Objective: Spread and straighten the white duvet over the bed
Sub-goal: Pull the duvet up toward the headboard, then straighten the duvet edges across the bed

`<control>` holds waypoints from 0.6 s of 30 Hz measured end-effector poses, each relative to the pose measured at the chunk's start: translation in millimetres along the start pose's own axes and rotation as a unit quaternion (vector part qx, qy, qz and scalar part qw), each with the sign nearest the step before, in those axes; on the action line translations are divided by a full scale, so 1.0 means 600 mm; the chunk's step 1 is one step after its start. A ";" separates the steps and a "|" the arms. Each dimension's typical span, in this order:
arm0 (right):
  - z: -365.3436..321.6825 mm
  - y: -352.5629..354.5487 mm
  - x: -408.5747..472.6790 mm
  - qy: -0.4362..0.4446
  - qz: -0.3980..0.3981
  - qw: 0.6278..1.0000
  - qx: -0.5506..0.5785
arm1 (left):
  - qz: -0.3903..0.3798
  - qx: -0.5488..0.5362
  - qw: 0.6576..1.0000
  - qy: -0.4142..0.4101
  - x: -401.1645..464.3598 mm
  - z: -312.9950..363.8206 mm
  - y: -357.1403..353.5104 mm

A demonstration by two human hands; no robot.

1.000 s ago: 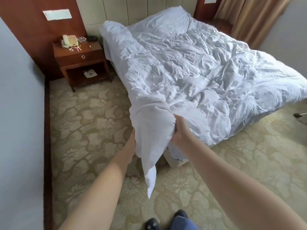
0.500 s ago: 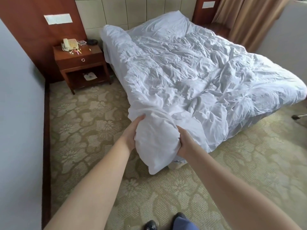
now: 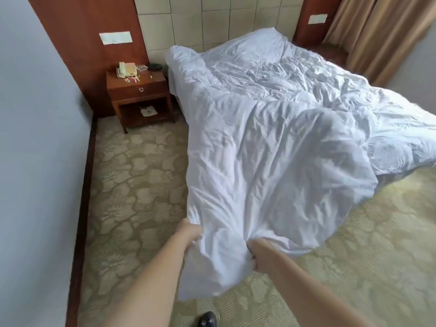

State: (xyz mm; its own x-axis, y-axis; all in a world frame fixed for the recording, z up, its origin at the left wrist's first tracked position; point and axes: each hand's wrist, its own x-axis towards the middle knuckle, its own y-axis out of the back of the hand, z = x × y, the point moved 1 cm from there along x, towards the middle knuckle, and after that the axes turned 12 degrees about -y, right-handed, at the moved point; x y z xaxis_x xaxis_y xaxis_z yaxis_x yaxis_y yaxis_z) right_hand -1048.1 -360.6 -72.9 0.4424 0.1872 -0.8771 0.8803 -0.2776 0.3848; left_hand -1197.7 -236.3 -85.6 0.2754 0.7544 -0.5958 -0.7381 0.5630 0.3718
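Duvet: crumpled white fabric duvet (image 3: 271, 142) lies over the bed, near corner lifted off and pulled toward the camera, corner tip hanging above the carpet.
Bed: wide bed against the pale tiled headboard wall (image 3: 212, 20); mattress itself hidden under the duvet, far right part heavily wrinkled.
Left grip: left hand (image 3: 190, 233) clutches the left edge of the lifted corner, fingers buried in the fabric.
Right grip: right hand (image 3: 260, 254) has a bunched fistful of the same corner, fingers curled round it.
Hands: near each other, one fold of cloth between them, both bare forearms stretched forward.
Step, judged: tugging the foot corner out to flatten the near half.
Progress, judged: early to mid; head end lies roughly in place, middle and right side rumpled.
How to do it well: move the hands apart along the edge so the pull spreads across the width, not into one ridge; lift a little, then draw back and down evenly so the corner drops square over the bed's foot corner.
Risk, judged: pulling too hard drags the head end off the pillows; corner may brush the patterned beige carpet (image 3: 132, 185).
Nearby: brown wooden nightstand (image 3: 139, 95) with a cream telephone (image 3: 126, 69), left of the bed, well apart from the hands.
Foot: dark shoe (image 3: 207, 319) at the bottom edge.
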 end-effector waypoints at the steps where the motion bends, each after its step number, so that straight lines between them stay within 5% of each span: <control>1: 0.003 0.001 0.017 -0.025 -0.032 0.998 0.054 | 0.033 0.026 0.999 0.006 0.002 -0.004 -0.002; 7: -0.043 0.052 0.013 -0.022 -0.078 0.978 0.192 | 0.092 0.055 0.993 -0.054 0.023 0.077 0.017; 11: -0.034 0.055 -0.016 -0.024 -0.028 0.996 0.084 | 0.102 0.073 0.990 -0.058 0.019 0.079 0.028; 13: -0.034 0.053 -0.019 0.049 0.040 0.998 -0.014 | 0.095 0.061 0.992 -0.060 0.016 0.081 0.038; 16: -0.039 0.046 -0.027 0.226 0.172 0.950 -0.132 | 0.069 0.025 0.995 -0.065 0.011 0.088 0.046; 18: -0.041 0.034 -0.051 0.368 0.141 0.904 -0.163 | 0.052 0.003 0.996 -0.067 0.015 0.092 0.048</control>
State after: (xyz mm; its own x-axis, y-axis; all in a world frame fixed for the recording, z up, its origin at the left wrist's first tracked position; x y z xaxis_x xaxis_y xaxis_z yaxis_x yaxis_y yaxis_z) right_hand -1039.1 -348.9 -31.2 0.5463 0.7623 -0.3471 0.6645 -0.1422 0.7336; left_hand -1182.3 -194.8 -41.1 0.2775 0.8467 -0.4540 -0.7635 0.4812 0.4307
